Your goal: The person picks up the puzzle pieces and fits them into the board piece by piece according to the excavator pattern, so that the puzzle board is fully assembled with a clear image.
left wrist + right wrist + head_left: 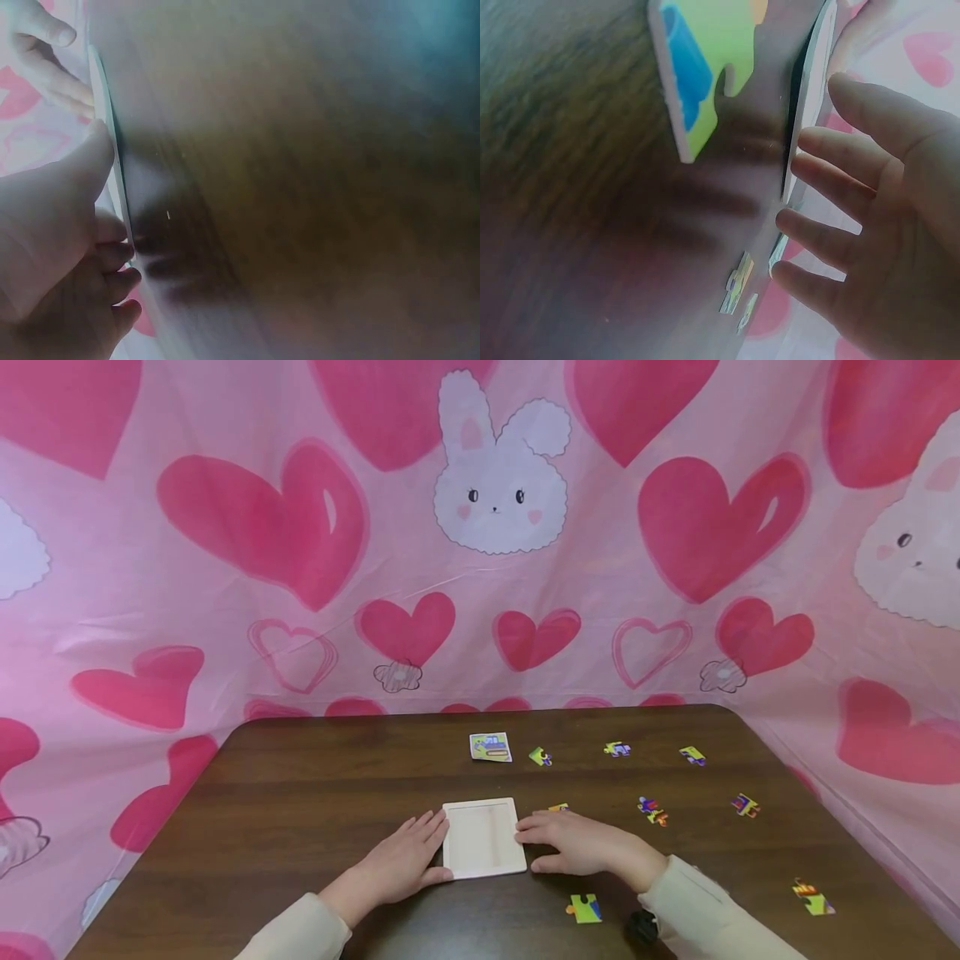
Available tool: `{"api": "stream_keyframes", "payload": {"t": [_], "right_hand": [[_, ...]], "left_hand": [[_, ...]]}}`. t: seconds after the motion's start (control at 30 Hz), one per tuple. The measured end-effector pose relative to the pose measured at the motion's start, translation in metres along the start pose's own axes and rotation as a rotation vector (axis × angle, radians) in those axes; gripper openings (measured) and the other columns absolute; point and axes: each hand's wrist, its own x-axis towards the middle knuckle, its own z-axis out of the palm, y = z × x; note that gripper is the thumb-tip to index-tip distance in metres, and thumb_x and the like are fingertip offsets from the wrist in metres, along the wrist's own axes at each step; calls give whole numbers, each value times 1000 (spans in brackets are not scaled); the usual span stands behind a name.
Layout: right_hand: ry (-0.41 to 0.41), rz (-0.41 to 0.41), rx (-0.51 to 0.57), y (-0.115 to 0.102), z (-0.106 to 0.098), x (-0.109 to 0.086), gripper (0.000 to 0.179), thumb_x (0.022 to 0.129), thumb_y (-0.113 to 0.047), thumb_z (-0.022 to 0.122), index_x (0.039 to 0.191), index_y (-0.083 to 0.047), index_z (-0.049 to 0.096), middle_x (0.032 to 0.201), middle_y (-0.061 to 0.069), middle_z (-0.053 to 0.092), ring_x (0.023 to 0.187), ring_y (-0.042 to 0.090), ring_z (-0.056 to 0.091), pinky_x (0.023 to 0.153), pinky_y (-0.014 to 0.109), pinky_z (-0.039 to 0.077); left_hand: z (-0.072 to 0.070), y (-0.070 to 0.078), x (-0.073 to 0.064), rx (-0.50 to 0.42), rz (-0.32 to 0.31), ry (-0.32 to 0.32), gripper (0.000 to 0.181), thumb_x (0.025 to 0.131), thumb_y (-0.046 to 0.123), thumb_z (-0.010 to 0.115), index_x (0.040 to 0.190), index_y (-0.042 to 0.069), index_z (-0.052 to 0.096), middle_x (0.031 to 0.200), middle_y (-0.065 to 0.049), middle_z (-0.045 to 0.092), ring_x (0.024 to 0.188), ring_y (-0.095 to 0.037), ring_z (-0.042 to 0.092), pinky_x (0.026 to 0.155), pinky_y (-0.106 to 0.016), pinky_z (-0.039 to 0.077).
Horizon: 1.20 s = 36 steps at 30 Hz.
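Note:
A square pale wooden puzzle tray with a raised rim lies flat on the table between the two hands. My left hand touches its left edge, fingers extended and thumb at the near corner. On the other side, my right hand is spread loosely with its fingertips at the tray's right edge; in the right wrist view nothing is in its grasp. A green and blue jigsaw piece lies just below the right hand. Another piece is partly hidden behind that hand.
Several colourful jigsaw pieces lie scattered to the right, among them a joined-looking pair and a near-right one. A small picture card lies beyond the tray. A pink heart-print cloth hangs behind the dark wooden table.

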Motion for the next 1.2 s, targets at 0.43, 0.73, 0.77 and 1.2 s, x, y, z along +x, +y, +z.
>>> {"api": "stream_keyframes", "payload": {"t": [0.43, 0.73, 0.77, 1.2], "right_hand": [[159, -20, 120, 15, -14, 11, 32, 85, -21, 67, 112, -4, 65, 115, 7, 58, 109, 22, 52, 92, 37, 43], [369, 152, 230, 65, -42, 33, 32, 84, -8, 67, 115, 0, 61, 113, 12, 60, 108, 30, 53, 91, 45, 42], [378, 173, 232, 71, -42, 36, 32, 84, -7, 67, 115, 0, 61, 113, 12, 60, 108, 30, 53, 91, 45, 42], [243, 259, 184, 113, -28, 55, 42, 86, -2, 62, 126, 2, 53, 132, 22, 45, 124, 37, 38, 101, 49, 29]], "left_hand": [[0, 3, 2, 50, 16, 4, 70, 88, 45, 55, 134, -6, 41, 141, -19, 36, 130, -33, 32, 103, -44, 27], [1, 3, 2, 66, 3, 2, 70, 88, 46, 55, 134, -5, 42, 141, -19, 37, 130, -32, 32, 103, -44, 28], [1, 3, 2, 65, 2, 3, 70, 88, 46, 55, 134, -5, 42, 141, -19, 37, 129, -32, 33, 103, -44, 28], [-1, 6, 0, 38, -18, -15, 70, 88, 46, 55, 135, -5, 41, 142, -18, 35, 130, -32, 32, 103, -44, 27]]}}
